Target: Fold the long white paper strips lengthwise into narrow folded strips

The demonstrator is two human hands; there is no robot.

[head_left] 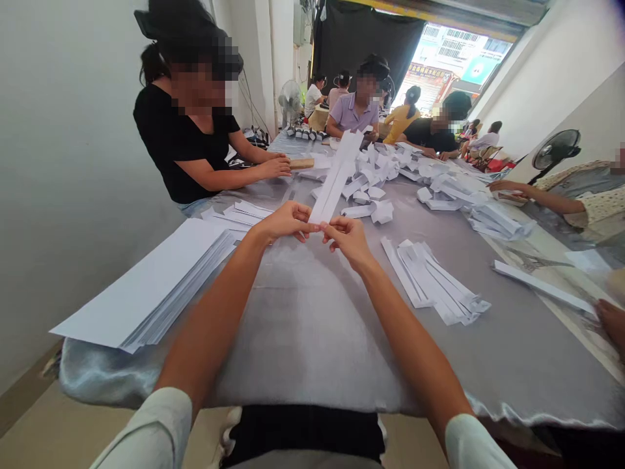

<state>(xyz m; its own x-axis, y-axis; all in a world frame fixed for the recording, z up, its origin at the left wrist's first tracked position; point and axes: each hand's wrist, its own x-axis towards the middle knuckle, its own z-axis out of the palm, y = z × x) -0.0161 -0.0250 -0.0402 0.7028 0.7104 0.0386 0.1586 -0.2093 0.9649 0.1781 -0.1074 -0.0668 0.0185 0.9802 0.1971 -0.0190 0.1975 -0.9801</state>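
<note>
Both of my hands pinch the near end of a long folded white paper strip (pixel 336 176), which points away from me above the table. My left hand (pixel 291 220) grips its left corner with thumb and fingers. At the right corner, my right hand (pixel 344 236) holds the paper the same way, and the two thumbs nearly meet. A lengthwise fold or seam runs along the strip. To the left lies a thick stack of flat white paper sheets (pixel 151 280). Several folded paper strips (pixel 434 280) lie in a bunch to the right of my right hand.
A grey cloth-covered table (pixel 303 339) spreads before me. Folded white paper pieces (pixel 375 169) heap up beyond my hands, with another pile (pixel 469 195) to the right. A co-worker (pixel 195 130) in black stands at the left; others sit around. Another person's hand (pixel 610 322) is at the right edge.
</note>
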